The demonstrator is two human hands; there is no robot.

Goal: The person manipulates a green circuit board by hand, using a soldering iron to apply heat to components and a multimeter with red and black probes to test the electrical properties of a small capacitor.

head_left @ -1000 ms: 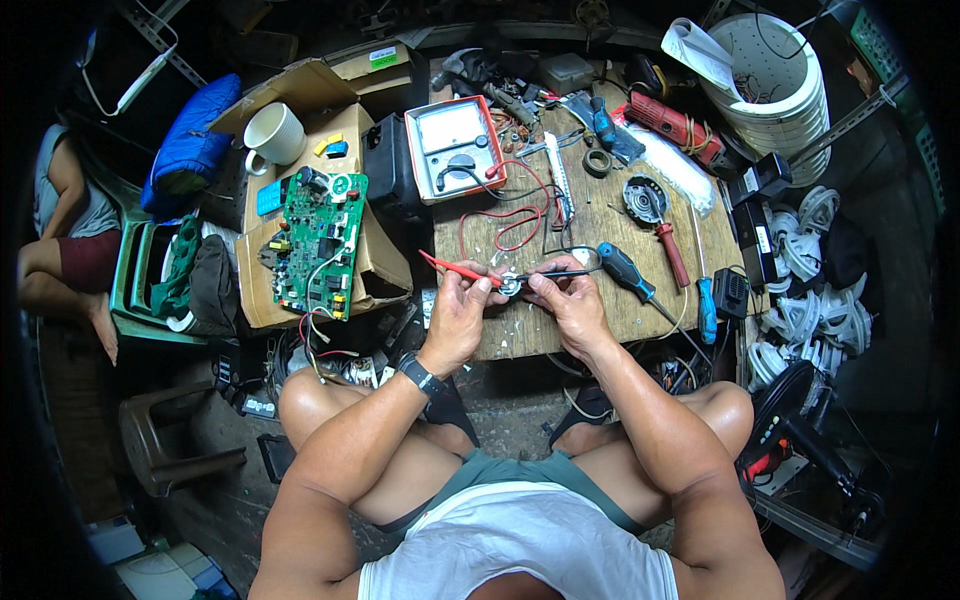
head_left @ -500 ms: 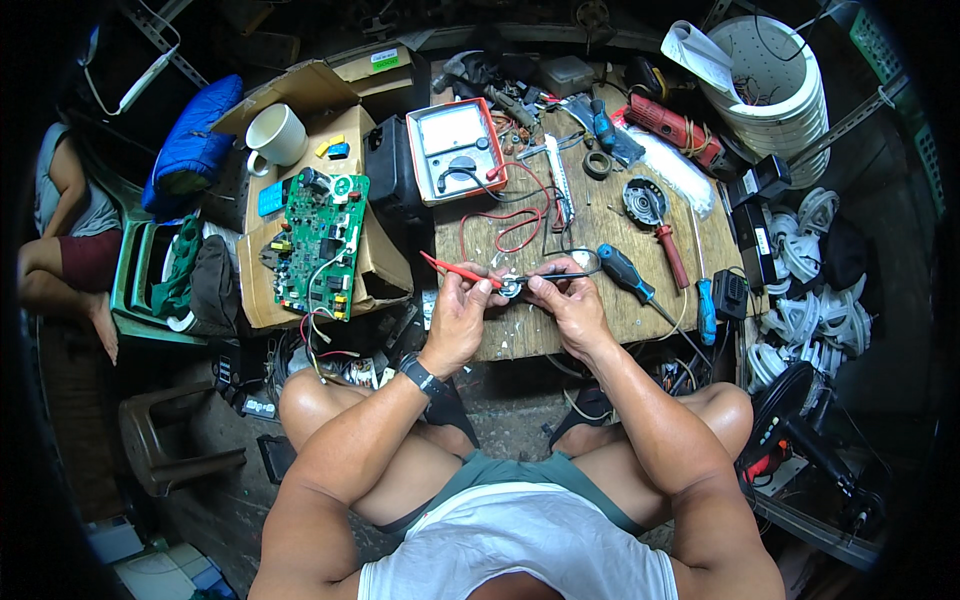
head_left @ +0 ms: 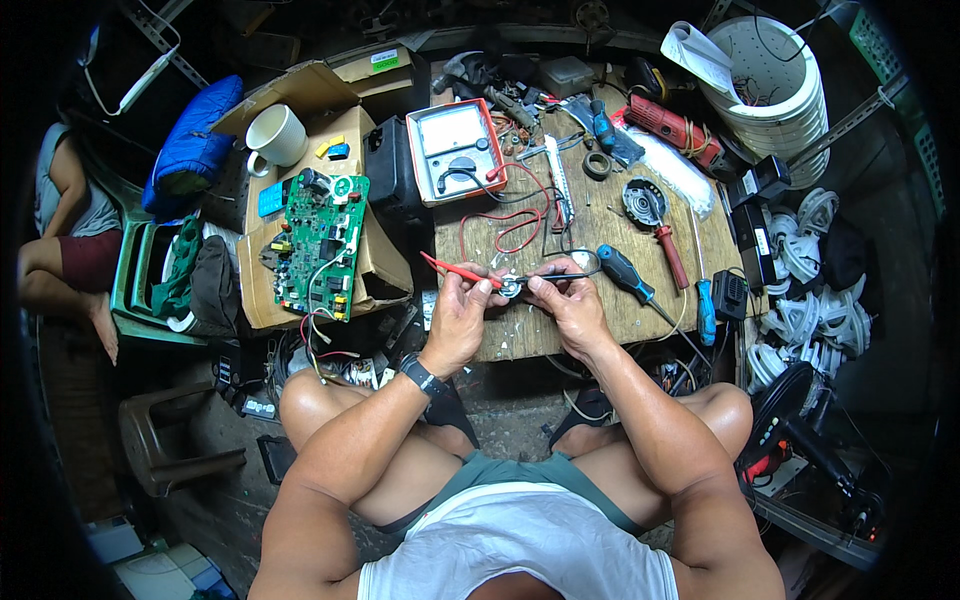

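Note:
My left hand [head_left: 459,318] is closed around a red test probe [head_left: 450,266], whose thin end slants up to the left. In my right hand [head_left: 568,308] is a black test probe [head_left: 562,275], pinched between thumb and fingers. Between my fingertips sits a small round, silvery part [head_left: 511,287]; the fingers hide some of it, and I cannot tell which hand bears it. Red and black leads [head_left: 520,228] loop back over the wooden table [head_left: 620,322] to an analog multimeter [head_left: 455,150] in a red-edged casing.
A green circuit board [head_left: 320,245] rests on cardboard at the left, near a white mug [head_left: 277,136]. Right of my hands lie a blue screwdriver [head_left: 625,270] and a round tool head with a red handle [head_left: 672,255]. A red power tool [head_left: 675,130] lies farther back. Someone sits at far left.

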